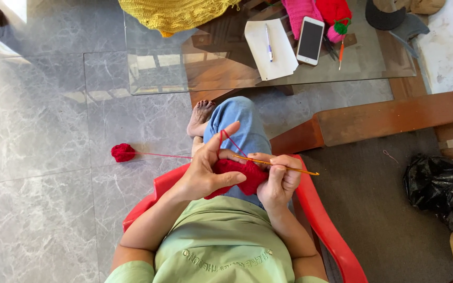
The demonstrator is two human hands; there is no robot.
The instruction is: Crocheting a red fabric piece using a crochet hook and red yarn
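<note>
My left hand (208, 170) pinches a red crochet piece (241, 175) over my lap, with the red yarn strand looped over its raised forefinger. My right hand (280, 178) grips an orange crochet hook (279, 166), whose tip points left into the red piece and whose handle sticks out to the right. The strand runs left across the floor to a small red yarn ball (123, 152). I sit on a red plastic chair (323, 220), in blue jeans and a green shirt.
A glass-topped table (158, 73) in front holds yellow crochet work (176, 14), a white paper with a pen (269, 50), a phone (310, 40), and pink and red crochet items (331, 15). A black plastic bag (439, 188) lies at the right on dark carpet.
</note>
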